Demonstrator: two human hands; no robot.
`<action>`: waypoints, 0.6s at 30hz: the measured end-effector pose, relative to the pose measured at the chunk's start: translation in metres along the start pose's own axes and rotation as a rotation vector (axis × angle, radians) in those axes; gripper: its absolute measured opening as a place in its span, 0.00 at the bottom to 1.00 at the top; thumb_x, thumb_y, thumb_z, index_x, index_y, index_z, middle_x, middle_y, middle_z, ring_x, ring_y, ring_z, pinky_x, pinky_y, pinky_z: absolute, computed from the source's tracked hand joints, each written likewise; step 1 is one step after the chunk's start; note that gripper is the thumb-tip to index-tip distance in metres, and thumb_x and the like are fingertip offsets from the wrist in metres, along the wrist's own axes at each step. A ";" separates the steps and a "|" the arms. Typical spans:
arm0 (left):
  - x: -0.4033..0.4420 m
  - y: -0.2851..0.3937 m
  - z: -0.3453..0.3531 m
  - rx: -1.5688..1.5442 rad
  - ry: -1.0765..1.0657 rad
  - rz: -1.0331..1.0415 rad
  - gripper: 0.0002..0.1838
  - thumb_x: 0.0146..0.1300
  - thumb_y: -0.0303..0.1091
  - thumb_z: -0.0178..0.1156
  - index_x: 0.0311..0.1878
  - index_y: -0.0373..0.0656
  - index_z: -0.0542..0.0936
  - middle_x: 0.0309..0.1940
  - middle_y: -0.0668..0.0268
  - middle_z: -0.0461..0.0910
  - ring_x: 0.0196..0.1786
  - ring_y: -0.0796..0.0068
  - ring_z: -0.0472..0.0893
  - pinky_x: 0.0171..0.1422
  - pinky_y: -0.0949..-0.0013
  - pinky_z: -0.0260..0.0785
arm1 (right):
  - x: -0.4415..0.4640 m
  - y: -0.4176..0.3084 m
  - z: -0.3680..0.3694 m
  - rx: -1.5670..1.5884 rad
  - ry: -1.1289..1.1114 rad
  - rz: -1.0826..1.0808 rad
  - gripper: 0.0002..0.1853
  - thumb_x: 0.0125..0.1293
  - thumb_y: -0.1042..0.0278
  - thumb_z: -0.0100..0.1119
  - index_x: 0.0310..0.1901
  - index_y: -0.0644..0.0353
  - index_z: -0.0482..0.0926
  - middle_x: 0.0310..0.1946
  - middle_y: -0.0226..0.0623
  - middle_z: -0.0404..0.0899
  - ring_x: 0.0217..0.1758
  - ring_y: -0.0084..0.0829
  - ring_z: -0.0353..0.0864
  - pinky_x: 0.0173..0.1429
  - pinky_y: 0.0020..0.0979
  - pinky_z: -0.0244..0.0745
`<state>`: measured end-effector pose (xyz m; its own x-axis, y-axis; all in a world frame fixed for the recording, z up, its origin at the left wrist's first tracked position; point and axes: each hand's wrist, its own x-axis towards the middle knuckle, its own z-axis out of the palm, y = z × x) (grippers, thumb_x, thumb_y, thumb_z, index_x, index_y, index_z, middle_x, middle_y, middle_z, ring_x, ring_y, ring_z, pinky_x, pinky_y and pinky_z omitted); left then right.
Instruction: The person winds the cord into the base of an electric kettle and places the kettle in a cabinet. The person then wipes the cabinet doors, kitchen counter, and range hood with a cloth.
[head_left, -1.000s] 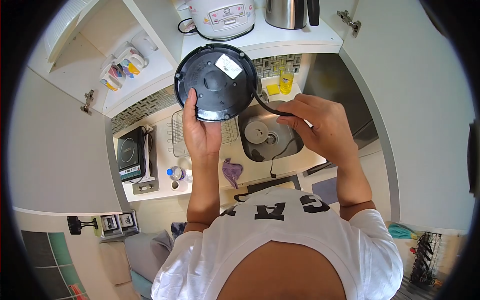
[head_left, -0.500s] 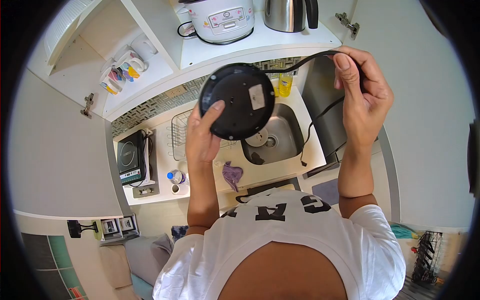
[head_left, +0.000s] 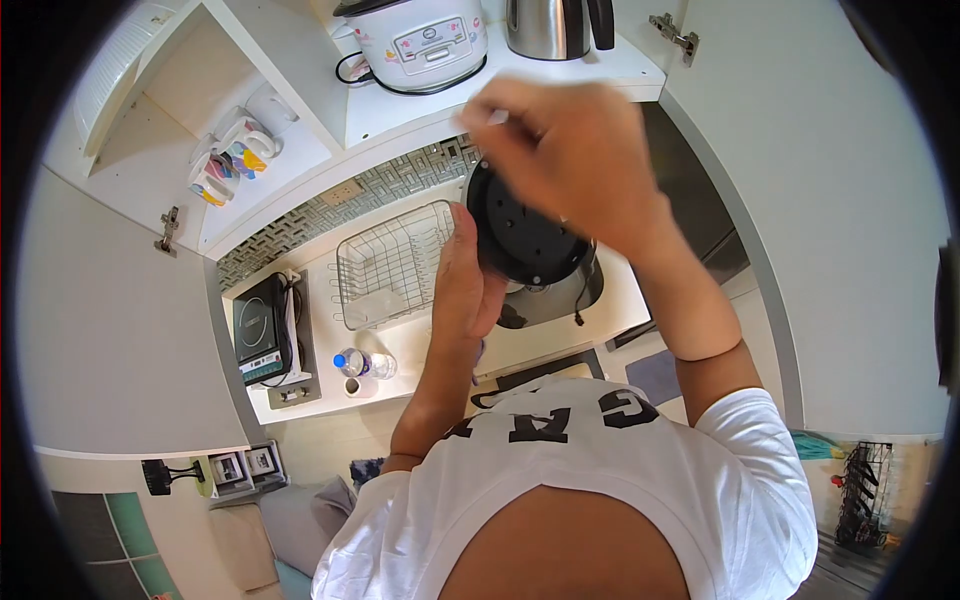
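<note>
A round black base [head_left: 515,235] with small feet on its underside is tilted over the sink [head_left: 575,305]. My left hand [head_left: 468,275] holds it at its left edge, fingers behind it and thumb up. My right hand [head_left: 580,160] is closed and blurred, in front of the base's upper right part. The cord in its fingers is mostly hidden behind the hand. The cord's loose end with a small black plug [head_left: 579,318] hangs over the sink at the base's lower right.
A wire dish rack [head_left: 390,265] stands left of my left hand. Bottles [head_left: 365,364] and an induction cooker [head_left: 258,330] are on the counter. A rice cooker [head_left: 420,45] and a steel kettle [head_left: 548,27] stand on the shelf above, with mugs [head_left: 240,155] at left.
The base has moved right and tilted. My right hand has swung left from the far right to in front of the base, bringing the cord with it.
</note>
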<state>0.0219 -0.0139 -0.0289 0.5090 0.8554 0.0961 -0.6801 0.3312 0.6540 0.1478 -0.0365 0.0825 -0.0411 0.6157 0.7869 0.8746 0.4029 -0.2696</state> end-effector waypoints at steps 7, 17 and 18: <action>0.003 0.015 -0.022 -0.174 -0.256 -0.007 0.37 0.70 0.64 0.32 0.57 0.38 0.73 0.48 0.62 0.79 0.46 0.75 0.80 0.54 0.71 0.73 | -0.066 -0.026 0.033 0.189 -0.113 -0.170 0.07 0.57 0.66 0.63 0.37 0.56 0.80 0.22 0.29 0.78 0.20 0.31 0.78 0.23 0.29 0.70; -0.008 0.025 -0.008 0.105 0.094 0.054 0.19 0.54 0.20 0.58 0.52 0.32 0.72 0.45 0.58 0.79 0.46 0.70 0.80 0.52 0.69 0.73 | -0.079 -0.011 0.022 0.725 -0.180 0.157 0.13 0.60 0.67 0.64 0.45 0.61 0.76 0.29 0.34 0.75 0.29 0.25 0.79 0.26 0.25 0.73; -0.006 0.023 -0.008 0.045 -0.070 0.146 0.19 0.54 0.20 0.59 0.52 0.32 0.72 0.45 0.57 0.79 0.47 0.70 0.80 0.53 0.68 0.73 | -0.076 -0.011 0.020 0.796 -0.063 0.391 0.13 0.61 0.69 0.64 0.46 0.62 0.76 0.30 0.34 0.76 0.28 0.23 0.79 0.26 0.23 0.73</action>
<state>-0.0008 -0.0085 -0.0203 0.4426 0.8630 0.2437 -0.7259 0.1853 0.6623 0.1312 -0.0741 0.0149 0.1430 0.8345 0.5321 0.2374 0.4930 -0.8370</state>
